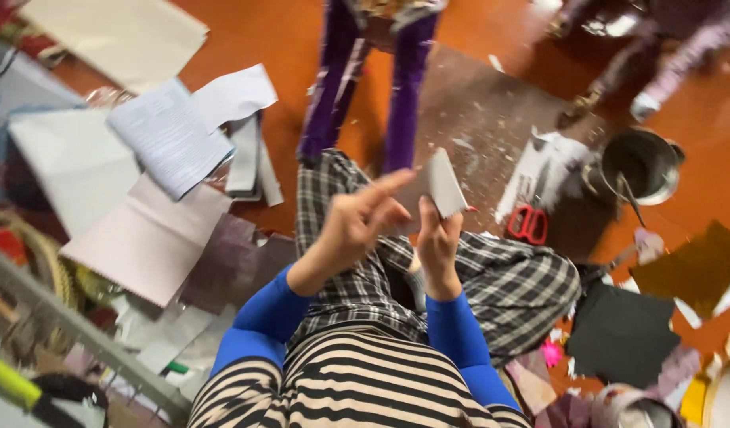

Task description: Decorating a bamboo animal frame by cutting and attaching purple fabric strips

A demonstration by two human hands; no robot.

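I sit on an orange floor with my legs in checked trousers crossed. Both hands are raised over my lap around a small folded grey-white piece of card [443,184]. My right hand [438,242] grips the card from below. My left hand [357,223] presses on its left side with the fingers stretched across it. Both arms wear blue sleeves under a striped top.
Red-handled scissors [527,223] lie on the floor right of my hands, beside a metal pot [642,162]. Paper sheets and open booklets [171,139] are spread at left. Black and brown card pieces [622,333] lie at right. Another person's purple-clad legs [333,79] stand ahead.
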